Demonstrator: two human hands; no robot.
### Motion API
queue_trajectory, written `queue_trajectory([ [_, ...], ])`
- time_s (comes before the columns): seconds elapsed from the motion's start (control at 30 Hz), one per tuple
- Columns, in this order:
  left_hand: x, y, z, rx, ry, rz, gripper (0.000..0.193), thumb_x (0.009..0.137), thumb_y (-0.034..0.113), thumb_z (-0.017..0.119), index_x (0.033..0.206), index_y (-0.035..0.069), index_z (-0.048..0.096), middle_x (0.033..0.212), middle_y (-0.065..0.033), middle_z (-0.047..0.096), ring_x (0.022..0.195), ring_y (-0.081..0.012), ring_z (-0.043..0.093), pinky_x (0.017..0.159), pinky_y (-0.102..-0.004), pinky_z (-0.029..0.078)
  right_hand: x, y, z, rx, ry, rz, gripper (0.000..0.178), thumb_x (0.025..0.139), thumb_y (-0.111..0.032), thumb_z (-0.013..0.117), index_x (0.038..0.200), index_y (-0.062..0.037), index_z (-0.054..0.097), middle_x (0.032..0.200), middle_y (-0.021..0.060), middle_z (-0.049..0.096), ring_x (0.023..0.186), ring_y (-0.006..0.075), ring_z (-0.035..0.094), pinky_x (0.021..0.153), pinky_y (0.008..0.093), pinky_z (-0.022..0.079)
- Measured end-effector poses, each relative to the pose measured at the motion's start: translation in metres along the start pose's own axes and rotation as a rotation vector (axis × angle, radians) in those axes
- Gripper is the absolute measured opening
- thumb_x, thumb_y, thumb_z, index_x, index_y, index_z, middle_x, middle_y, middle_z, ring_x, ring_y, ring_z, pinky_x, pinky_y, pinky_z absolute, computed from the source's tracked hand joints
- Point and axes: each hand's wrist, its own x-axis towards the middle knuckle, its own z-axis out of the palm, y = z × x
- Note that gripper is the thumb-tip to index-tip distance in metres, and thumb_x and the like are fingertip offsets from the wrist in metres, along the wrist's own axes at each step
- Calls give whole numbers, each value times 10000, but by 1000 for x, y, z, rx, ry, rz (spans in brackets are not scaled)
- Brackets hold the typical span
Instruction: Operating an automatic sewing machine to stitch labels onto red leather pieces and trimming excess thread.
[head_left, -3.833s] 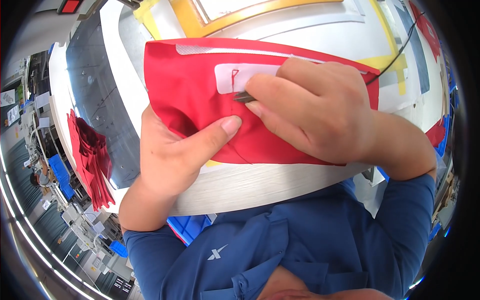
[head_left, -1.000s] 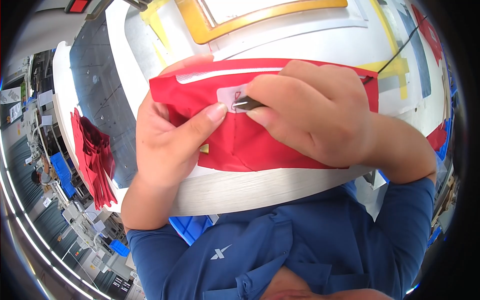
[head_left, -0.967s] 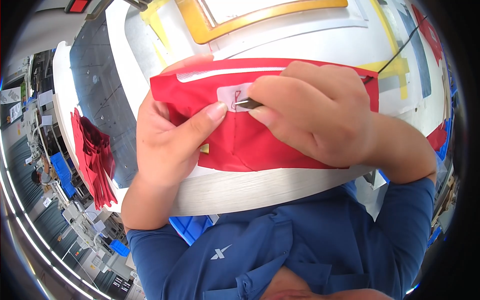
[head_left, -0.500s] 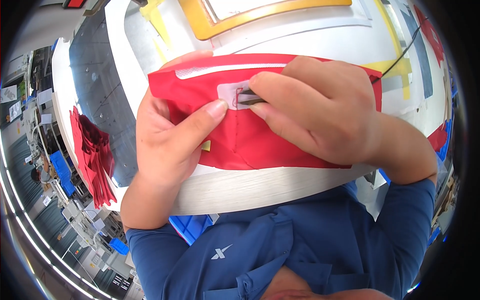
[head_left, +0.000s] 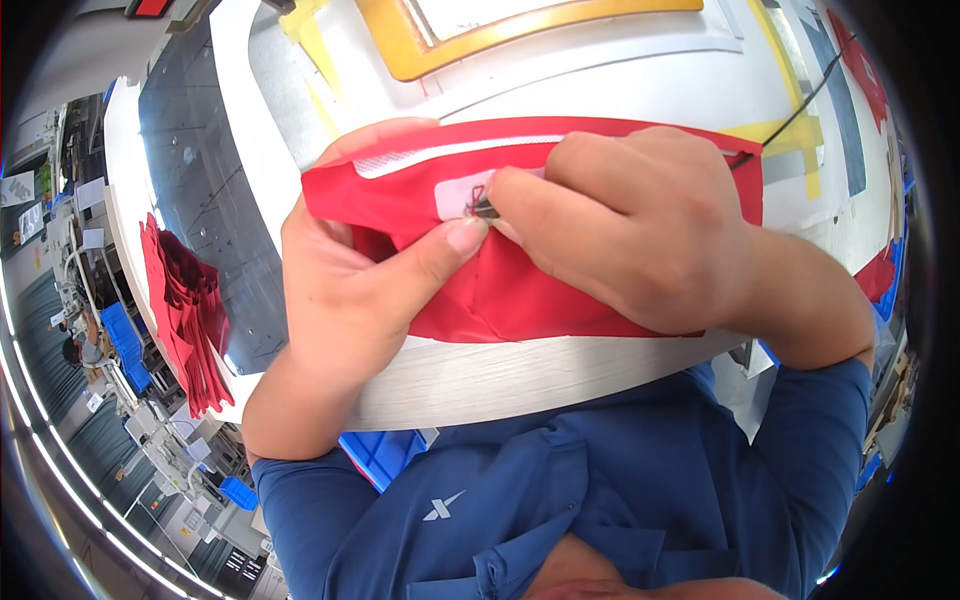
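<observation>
A piece of red fabric (head_left: 590, 290) is stretched between my hands above the near edge of the table. On it sits a small white patch (head_left: 452, 198) with dark red stitching, and a white mesh strip runs along the upper edge. My left hand (head_left: 350, 270) is closed on the fabric's left part, its thumb pressing just below the patch and its fingers behind the cloth. My right hand (head_left: 640, 230) grips small dark thread snips (head_left: 486, 209), whose tips are at the stitching on the patch. The rest of the snips is hidden inside that hand.
A yellow-orange frame (head_left: 540, 36) lies on the white table (head_left: 420, 385) at the far side. Yellow tape strips (head_left: 810, 160) mark its surface. A stack of red fabric pieces (head_left: 185, 315) hangs at the left edge; a black cord (head_left: 805, 110) runs at the right. Below sits a blue bin (head_left: 385, 455).
The snips' two tips, apart before, now look close together at the stitching. My left thumb has moved right and down, nearer the tips, and the fabric's upper edge has dropped slightly.
</observation>
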Motion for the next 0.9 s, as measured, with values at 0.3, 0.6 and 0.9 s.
queue_trajectory([
  [0.3,-4,10,4,97,-9,-76,678,883,-31,884,1479,-30,561,1321,-154,730,1220,-226,714,1073,-381,572,1,-2,2,14,-77,38,270,836,-117,838,1083,-55,748,755,23,575,563,171,579,485,342,430],
  [0.6,-2,4,0,12,-12,-35,641,938,-41,818,1504,-53,518,1284,-156,750,1191,-195,720,1060,-360,569,2,3,-8,73,-4,91,285,841,-77,849,1101,-24,747,794,75,651,603,219,638,517,347,492],
  [0.9,-2,2,0,-36,-7,-21,654,931,-40,824,1507,-51,515,1318,-165,735,1215,-203,710,1071,-372,569,0,0,-5,0,-21,80,320,802,-85,873,1097,-33,759,797,62,639,596,202,621,514,335,474],
])
